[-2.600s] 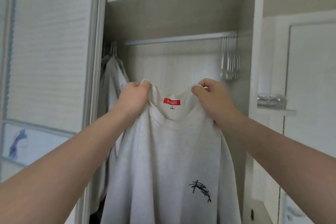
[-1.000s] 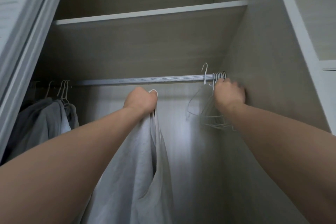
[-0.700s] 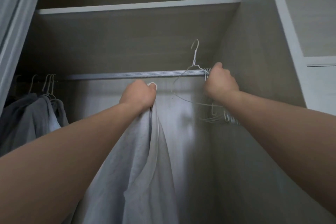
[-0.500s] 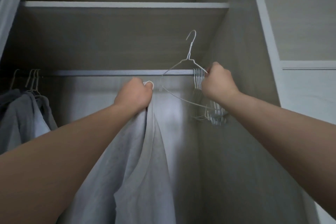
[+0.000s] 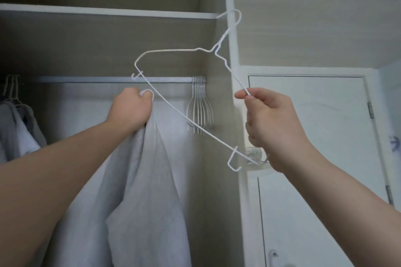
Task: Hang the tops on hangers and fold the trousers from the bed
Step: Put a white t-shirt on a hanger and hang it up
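My left hand (image 5: 130, 108) grips the bunched neck of a light grey top (image 5: 138, 191), which hangs down in front of the open wardrobe. My right hand (image 5: 269, 123) pinches one arm of a white wire hanger (image 5: 173, 50) between thumb and forefinger. The hanger is off the rail, tilted, its hook up near the wardrobe's side panel. Its bottom wire runs past my left hand's knuckles.
A metal rail (image 5: 108, 80) crosses the wardrobe under a shelf (image 5: 108, 12). Several spare white hangers (image 5: 199, 104) hang at its right end. Grey garments (image 5: 19, 128) hang at the far left. A white door (image 5: 314, 136) stands to the right.
My right hand has lifted one wire hanger off the rail and drawn it out to the right, away from the spare hangers. My left hand keeps holding the top.
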Demonstrator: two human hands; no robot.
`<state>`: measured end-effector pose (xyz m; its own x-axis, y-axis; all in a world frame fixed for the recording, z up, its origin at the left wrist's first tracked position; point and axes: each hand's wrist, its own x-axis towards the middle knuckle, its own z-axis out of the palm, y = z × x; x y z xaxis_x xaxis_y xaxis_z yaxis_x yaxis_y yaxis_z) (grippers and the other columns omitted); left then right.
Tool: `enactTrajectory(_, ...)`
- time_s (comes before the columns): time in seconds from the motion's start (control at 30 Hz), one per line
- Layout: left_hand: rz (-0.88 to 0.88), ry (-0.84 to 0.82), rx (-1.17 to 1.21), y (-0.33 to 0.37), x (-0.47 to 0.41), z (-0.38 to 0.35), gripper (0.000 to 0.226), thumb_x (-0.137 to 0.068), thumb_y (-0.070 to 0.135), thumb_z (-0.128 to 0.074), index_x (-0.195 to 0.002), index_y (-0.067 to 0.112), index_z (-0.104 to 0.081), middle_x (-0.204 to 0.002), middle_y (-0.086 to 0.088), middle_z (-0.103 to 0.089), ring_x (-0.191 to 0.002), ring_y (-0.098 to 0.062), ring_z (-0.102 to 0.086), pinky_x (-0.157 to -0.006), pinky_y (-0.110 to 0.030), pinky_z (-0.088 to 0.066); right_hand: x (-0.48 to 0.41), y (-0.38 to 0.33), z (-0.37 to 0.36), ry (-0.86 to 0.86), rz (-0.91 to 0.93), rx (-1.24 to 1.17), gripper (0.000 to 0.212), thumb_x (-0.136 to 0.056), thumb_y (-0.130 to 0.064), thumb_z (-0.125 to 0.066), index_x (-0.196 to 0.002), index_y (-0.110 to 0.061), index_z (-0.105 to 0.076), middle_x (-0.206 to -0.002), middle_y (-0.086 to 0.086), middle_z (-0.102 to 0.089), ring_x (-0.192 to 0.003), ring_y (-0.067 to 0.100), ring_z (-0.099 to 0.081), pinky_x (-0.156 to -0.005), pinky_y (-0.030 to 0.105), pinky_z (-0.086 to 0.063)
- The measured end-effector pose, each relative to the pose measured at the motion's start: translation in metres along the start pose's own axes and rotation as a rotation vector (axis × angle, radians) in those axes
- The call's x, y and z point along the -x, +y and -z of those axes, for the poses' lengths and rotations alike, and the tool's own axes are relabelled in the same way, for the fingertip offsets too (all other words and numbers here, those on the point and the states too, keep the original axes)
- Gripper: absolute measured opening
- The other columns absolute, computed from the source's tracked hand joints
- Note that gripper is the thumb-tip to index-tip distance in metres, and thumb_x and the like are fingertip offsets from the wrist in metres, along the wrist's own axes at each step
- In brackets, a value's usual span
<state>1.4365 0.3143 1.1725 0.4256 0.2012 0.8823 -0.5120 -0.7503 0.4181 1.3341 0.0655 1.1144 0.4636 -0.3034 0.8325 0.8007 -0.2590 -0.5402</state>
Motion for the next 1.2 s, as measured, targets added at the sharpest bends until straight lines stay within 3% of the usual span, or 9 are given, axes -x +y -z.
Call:
enactTrajectory(0.23, -0.022, -0.056, -0.152, 0.082, 0.079, 0.017, 0.036, -0.100, 0.021, -0.041, -0.074, -0.002, -0.052, -0.064, -0.011, -0.047, -0.071, -0.034, -0.047, -0.055, -0.037, -0.028, 0.074, -0.022, 0.144, -0.045, -0.192, -0.326, 0.031, -0.102, -0.011, -0.047, -0.088, -0.020, -0.073, -0.051, -0.007, -0.027, -0.040, 0.011, -0.020, -0.040, 0.016, -0.020)
enactTrajectory(0.37, -0.105, -0.025, -0.254, 0.113, 0.128, 0.025, 0.038, -0.100, 0.015, -0.041, -0.062, 0.012, -0.039, -0.071, -0.025, -0.053, -0.088, -0.046, -0.058, -0.072, -0.044, -0.040, 0.125, -0.011, 0.226, -0.044, -0.214, -0.385, 0.032, -0.102, -0.010, -0.047, -0.087, -0.020, -0.073, -0.052, -0.005, -0.025, -0.041, 0.012, -0.017, -0.042, 0.015, -0.019)
enactTrajectory(0.47, -0.079, -0.060, -0.258, 0.137, 0.163, 0.026, 0.036, -0.102, 0.020, -0.041, -0.070, 0.008, -0.051, -0.089, -0.032, -0.064, -0.091, -0.046, -0.061, -0.078, -0.045, -0.046, 0.163, 0.011, 0.282, -0.005, -0.246, -0.371, 0.030, -0.101, -0.008, -0.044, -0.088, -0.019, -0.069, -0.051, -0.003, -0.027, -0.041, 0.012, -0.020, -0.040, 0.016, -0.022)
enactTrajectory(0.6, 0.233, -0.218, 0.061, 0.171, 0.210, 0.018, 0.027, -0.093, 0.008, -0.047, -0.095, -0.002, -0.072, -0.081, -0.021, -0.070, -0.083, -0.042, -0.071, -0.069, -0.051, -0.063, 0.207, 0.039, 0.332, -0.027, -0.426, -0.287, 0.012, -0.089, -0.019, -0.055, -0.084, -0.027, -0.064, -0.053, 0.005, -0.041, -0.044, 0.018, -0.037, -0.042, 0.027, -0.038)
enactTrajectory(0.73, 0.503, -0.323, 0.182, 0.201, 0.274, 0.009, 0.035, -0.085, -0.012, -0.039, -0.097, -0.005, -0.071, -0.059, -0.009, -0.070, -0.047, -0.020, -0.068, -0.041, -0.024, -0.055, 0.222, 0.067, 0.359, -0.181, -0.754, -0.134, 0.018, -0.094, -0.030, -0.064, -0.093, -0.012, -0.063, -0.054, 0.003, -0.042, -0.041, 0.017, -0.037, -0.040, 0.026, -0.034)
enactTrajectory(0.83, 0.651, -0.437, 0.218, 0.208, 0.326, -0.006, 0.036, -0.087, -0.010, -0.039, -0.104, -0.003, -0.070, -0.080, -0.013, -0.074, -0.054, -0.018, -0.068, -0.048, -0.026, -0.059, 0.247, 0.083, 0.377, -0.156, -0.847, 0.040, 0.017, -0.097, -0.020, -0.055, -0.087, -0.010, -0.063, -0.055, 0.001, -0.034, -0.042, 0.014, -0.030, -0.043, 0.023, -0.025)
enactTrajectory(0.93, 0.856, -0.518, 0.308, 0.202, 0.379, -0.025, 0.034, -0.097, -0.005, -0.041, -0.120, -0.002, -0.065, -0.114, -0.017, -0.069, -0.088, -0.027, -0.068, -0.074, -0.035, -0.061, 0.286, 0.082, 0.404, -0.127, -0.831, 0.071, 0.019, -0.092, -0.011, -0.050, -0.078, -0.013, -0.061, -0.052, 0.000, -0.035, -0.044, 0.016, -0.029, -0.044, 0.022, -0.022)
enactTrajectory(1.1, 1.027, -0.640, 0.262, 0.191, 0.470, -0.056, 0.027, -0.096, -0.004, -0.041, -0.110, -0.002, -0.064, -0.100, -0.019, -0.066, -0.073, -0.028, -0.062, -0.053, -0.033, -0.058, 0.356, 0.048, 0.449, -0.138, -0.777, -0.065, 0.024, -0.094, -0.027, -0.053, -0.079, -0.019, -0.071, -0.051, -0.005, -0.032, -0.041, 0.009, -0.023, -0.041, 0.017, -0.022)
enactTrajectory(1.2, 1.038, -0.703, 0.135, 0.191, 0.514, -0.070, 0.018, -0.094, 0.002, -0.046, -0.097, 0.001, -0.064, -0.088, -0.018, -0.065, -0.065, -0.026, -0.058, -0.061, -0.035, -0.055, 0.402, 0.027, 0.467, -0.196, -0.751, -0.032, 0.025, -0.093, -0.034, -0.055, -0.088, -0.019, -0.074, -0.050, -0.005, -0.030, -0.041, 0.011, -0.023, -0.043, 0.017, -0.023)
